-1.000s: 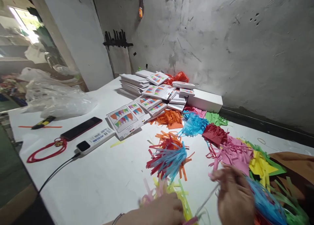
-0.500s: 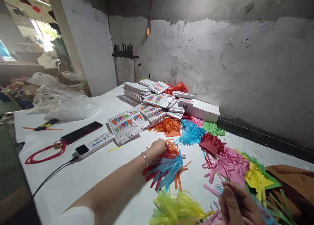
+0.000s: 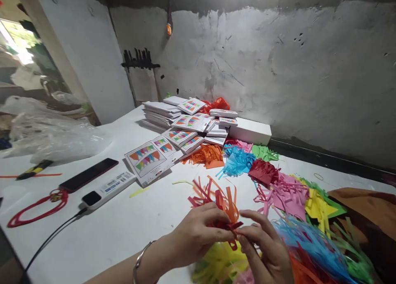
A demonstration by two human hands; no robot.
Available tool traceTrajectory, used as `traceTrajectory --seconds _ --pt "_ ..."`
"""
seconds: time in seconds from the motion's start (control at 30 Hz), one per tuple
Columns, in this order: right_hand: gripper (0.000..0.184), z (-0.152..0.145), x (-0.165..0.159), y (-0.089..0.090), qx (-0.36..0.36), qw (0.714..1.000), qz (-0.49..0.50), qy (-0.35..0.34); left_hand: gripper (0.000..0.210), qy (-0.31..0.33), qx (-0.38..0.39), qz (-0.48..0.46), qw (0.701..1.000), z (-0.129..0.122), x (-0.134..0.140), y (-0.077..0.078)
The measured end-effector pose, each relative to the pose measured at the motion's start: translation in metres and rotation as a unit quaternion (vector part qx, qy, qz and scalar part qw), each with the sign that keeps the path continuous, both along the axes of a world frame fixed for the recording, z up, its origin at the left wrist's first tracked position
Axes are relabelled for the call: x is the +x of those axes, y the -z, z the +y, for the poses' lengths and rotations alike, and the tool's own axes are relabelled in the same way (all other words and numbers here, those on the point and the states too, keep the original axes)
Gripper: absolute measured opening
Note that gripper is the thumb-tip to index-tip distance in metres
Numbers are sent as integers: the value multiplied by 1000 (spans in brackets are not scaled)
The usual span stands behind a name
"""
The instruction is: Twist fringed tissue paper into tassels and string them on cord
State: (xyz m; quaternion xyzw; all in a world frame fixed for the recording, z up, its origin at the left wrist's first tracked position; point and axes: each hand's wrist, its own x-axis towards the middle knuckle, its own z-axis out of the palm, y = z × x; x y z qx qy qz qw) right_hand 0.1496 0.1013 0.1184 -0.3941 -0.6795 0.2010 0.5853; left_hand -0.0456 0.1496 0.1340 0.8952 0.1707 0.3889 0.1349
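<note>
Close in front of me, my left hand point(image 3: 206, 230), with a silver bangle at the wrist, is closed on a dark red paper tassel point(image 3: 218, 199). My right hand point(image 3: 267, 251) meets it, thumb and forefinger pinched at the tassel's twisted end beside my left fingertips. Orange paper strips point(image 3: 231, 203) show just behind the fingers. Below the hands lies a yellow paper tassel point(image 3: 216, 261), partly hidden. Blue paper fringe point(image 3: 312, 234) spreads to the right of my right hand, with orange and red strips under it.
Fringed paper bundles, orange point(image 3: 210, 155), blue point(image 3: 238, 161), dark red point(image 3: 262, 171) and pink point(image 3: 291, 193), lie beyond my hands. Printed cards point(image 3: 148, 158) and a white box point(image 3: 250, 130) stand behind. Leftward are a phone point(image 3: 89, 174), a cabled white device point(image 3: 108, 189) and plastic bags point(image 3: 58, 135).
My left hand has come back toward me with the red strips and now meets my right hand. The blue fringe that hung by it now lies to the right. The view has shifted slightly.
</note>
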Motion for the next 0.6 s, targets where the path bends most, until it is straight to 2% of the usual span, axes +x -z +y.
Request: traceTrajectory --seconds 0.07,0.13,0.2,0.27,0.33,0.37,0.43,0.5,0.53,0.6 --pt "13 3 4 2 -24 1000 -17 -5 33 -9 4 46 999 1 1 1" --pt "14 6 10 5 -32 998 -2 57 28 -27 -17 62 998 5 -3 -1" --pt "11 8 15 7 -2 990 2 140 24 -58 -63 29 996 7 -9 -5" --pt "9 8 16 8 33 985 -22 167 24 -107 -109 -29 988 4 -13 -10" --pt "12 6 12 8 26 992 -35 115 23 -130 -137 -65 980 -2 -12 -14" --pt "14 5 9 9 4 997 -20 70 23 -117 -147 -64 980 -6 -8 -14" --pt "14 3 3 11 -52 998 42 -22 24 -57 -181 -42 981 -11 0 -13" --pt "13 3 -1 14 -89 987 106 -76 26 -6 -253 -28 967 -14 8 -9" --pt "11 3 -2 15 -98 984 128 -80 29 3 -300 -34 953 -14 10 -6" --pt "11 2 -2 16 -114 983 144 -30 34 -3 -391 -73 917 -13 12 -2"
